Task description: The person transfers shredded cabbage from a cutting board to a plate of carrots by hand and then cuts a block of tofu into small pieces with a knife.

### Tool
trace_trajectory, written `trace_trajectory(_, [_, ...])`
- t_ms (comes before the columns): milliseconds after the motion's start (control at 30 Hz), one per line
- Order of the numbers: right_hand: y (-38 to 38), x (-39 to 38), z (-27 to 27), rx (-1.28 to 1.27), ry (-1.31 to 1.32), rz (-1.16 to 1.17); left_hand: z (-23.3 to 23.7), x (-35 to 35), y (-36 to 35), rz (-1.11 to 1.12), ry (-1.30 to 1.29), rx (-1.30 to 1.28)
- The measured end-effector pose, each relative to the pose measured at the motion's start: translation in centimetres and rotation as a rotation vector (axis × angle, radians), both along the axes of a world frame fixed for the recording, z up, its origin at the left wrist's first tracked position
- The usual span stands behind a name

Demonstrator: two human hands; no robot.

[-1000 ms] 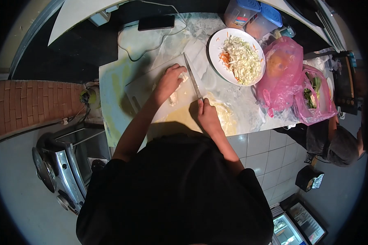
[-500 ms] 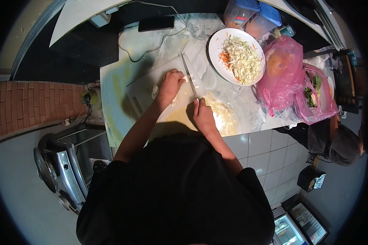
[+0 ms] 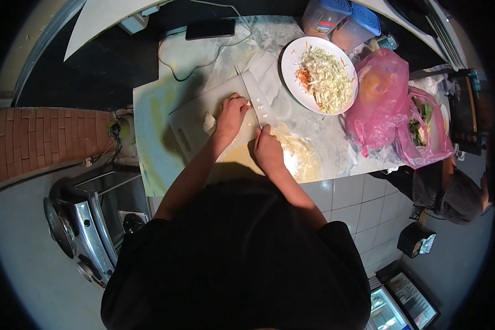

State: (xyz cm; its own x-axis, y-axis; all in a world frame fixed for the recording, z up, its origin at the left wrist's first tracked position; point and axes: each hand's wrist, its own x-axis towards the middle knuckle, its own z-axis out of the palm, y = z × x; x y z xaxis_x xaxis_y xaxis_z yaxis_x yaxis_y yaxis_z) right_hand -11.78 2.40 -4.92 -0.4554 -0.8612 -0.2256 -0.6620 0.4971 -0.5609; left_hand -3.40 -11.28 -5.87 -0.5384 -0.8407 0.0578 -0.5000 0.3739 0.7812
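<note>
I see R hand (image 3: 269, 148) gripping knife (image 3: 255, 113) handle; pale chunk (image 3: 209, 122) on board (image 3: 195, 110), just left of L hand (image 3: 232, 116), fingers curled by blade, can't tell hold. Bits (image 3: 260, 106) right of blade. I'd tuck L fingertips, cut slow.

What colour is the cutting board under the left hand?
The cutting board is white; the head view shows it.

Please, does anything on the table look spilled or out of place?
Possibly: a yellowish-white patch on the table, beside the right hand, looks uneven against the greyer surface. I cannot tell whether it is spill or wear.
</note>
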Motion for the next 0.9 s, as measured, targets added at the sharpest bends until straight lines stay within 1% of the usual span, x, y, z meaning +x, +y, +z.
trace_trajectory(100, [-1.0, -0.8, 0.0, -0.031, -0.063, 0.001, 0.1, 0.0, -0.1, 0.007, 0.030, 0.016])
trace_trajectory(233, [-0.2, -0.7, 0.2, -0.046, -0.061, -0.001, -0.3, 0.1, -0.2, 0.029, 0.037, 0.043])
trace_trajectory(300, [0.4, -0.6, 0.4, -0.026, -0.119, 0.004, -0.7, 0.1, -0.3, 0.021, 0.044, -0.001])
trace_trajectory(400, [0.7, -0.5, 0.5, -0.033, -0.105, -0.004, -0.7, 0.2, -0.3, 0.017, 0.005, -0.004])
trace_trajectory(733, [1.0, -0.3, 0.5, -0.009, -0.082, 0.002, -0.5, 0.2, -0.3, 0.023, 0.007, 0.013])
trace_trajectory(900, [0.7, -0.1, 0.3, -0.004, -0.074, 0.011, -0.9, 0.4, -0.1, 0.037, 0.056, -0.019])
